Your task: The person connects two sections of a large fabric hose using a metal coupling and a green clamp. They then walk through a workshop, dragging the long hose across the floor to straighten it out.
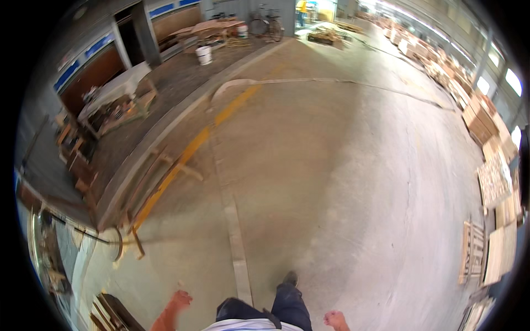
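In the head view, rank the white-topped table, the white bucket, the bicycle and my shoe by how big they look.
1. white-topped table
2. bicycle
3. shoe and white bucket look about alike; the shoe is much nearer.

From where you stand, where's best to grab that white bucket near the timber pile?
Take the white bucket by its top rim, reaching down from above: it stands upright, mouth up. Any handle is too small to see. Left hand and right hand hold nothing.
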`<state>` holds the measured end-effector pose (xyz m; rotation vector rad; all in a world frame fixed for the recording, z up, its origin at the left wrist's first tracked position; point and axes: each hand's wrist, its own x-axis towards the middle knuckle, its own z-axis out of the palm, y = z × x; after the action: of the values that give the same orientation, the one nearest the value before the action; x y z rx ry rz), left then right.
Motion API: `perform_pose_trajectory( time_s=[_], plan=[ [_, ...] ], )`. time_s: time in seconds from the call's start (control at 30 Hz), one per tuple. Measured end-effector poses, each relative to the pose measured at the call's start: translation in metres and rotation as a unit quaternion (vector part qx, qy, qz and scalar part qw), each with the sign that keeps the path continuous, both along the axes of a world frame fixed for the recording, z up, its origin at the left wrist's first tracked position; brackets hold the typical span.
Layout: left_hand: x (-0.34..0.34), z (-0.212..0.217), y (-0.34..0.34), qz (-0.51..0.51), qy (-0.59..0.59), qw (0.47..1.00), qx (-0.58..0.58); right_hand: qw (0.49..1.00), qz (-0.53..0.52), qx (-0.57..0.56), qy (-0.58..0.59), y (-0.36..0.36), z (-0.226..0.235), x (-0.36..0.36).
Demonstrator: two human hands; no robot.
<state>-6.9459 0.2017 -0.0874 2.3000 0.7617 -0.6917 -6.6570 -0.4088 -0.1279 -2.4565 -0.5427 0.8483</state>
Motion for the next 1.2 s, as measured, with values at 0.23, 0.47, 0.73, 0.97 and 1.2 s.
perform_pose_trajectory(
  time_s=[0.23,0.47,0.73,0.97,1.2],
  plan=[
    [0.129,-0.102,0.032,-0.109,-0.396,0.857,-0.311,0.983,0.096,-0.025,-0.155,-0.042,-0.013,0.187],
    [0.433,-0.132,0.065,-0.264,-0.148,0.946,0.113,0.985,-0.120,-0.112,-0.058,-0.021,0.019,0.378],
    [0.979,0.111,-0.050,0.071,-0.060,0.988,-0.121,0.961,-0.238,-0.103,0.099,-0.028,0.020,0.483],
    [1.216,0.096,-0.072,-0.037,-0.045,0.981,-0.186,0.981,-0.156,-0.114,0.011,-0.032,-0.049,0.709],
    [1.291,0.089,-0.101,0.134,0.132,0.975,-0.122,0.971,-0.214,-0.109,-0.010,-0.098,-0.005,0.981]
  ],
)
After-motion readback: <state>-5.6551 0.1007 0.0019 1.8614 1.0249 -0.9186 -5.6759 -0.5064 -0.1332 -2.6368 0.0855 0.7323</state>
